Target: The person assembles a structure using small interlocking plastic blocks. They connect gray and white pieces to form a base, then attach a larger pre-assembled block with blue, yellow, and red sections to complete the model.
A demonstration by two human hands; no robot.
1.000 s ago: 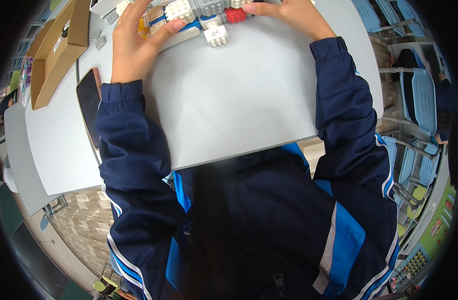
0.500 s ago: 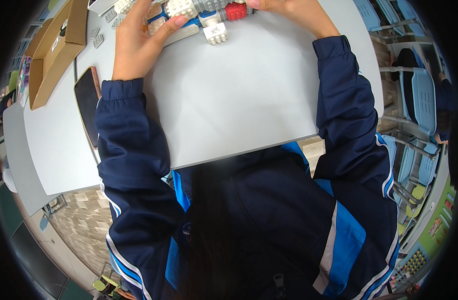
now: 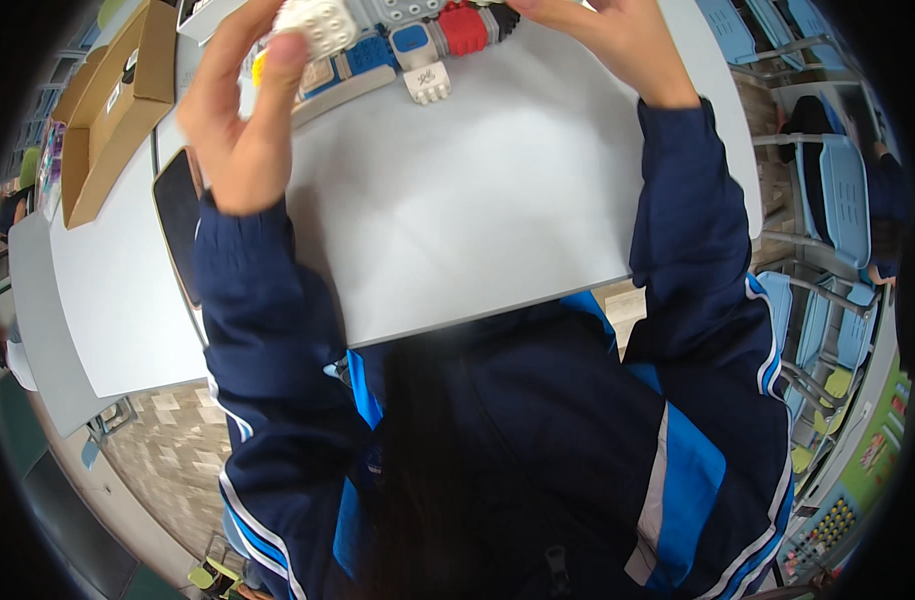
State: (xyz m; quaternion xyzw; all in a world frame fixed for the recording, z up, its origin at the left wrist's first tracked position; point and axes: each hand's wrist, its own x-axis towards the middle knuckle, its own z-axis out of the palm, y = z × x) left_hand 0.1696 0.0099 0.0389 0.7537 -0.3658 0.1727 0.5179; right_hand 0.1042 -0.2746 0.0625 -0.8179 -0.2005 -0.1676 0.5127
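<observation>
A building-block model of white, grey, blue and red parts [image 3: 465,30] lies across the far side of the table, cut off by the top edge. My left hand [image 3: 240,125] is closed, thumb and fingers pinching a white studded block [image 3: 320,27] above the model's left part. Under it show blue pieces [image 3: 368,55] and a long pale beam [image 3: 346,95]. A small white block with a dark printed mark [image 3: 427,83] juts toward me. My right hand [image 3: 628,45] has its thumb at the model's dark right end; its other fingertips are partly out of view.
The white table [image 3: 478,200] stretches toward me. On the left lie a dark phone [image 3: 178,215], partly behind my sleeve, and an open cardboard box [image 3: 108,130]. A white tray edge [image 3: 200,18] shows at top left. Blue chairs [image 3: 840,190] stand to the right.
My left hand has moved left and nearer to me, lifting the white studded block and uncovering blue pieces. The model has shifted slightly. My right hand has moved a little right.
</observation>
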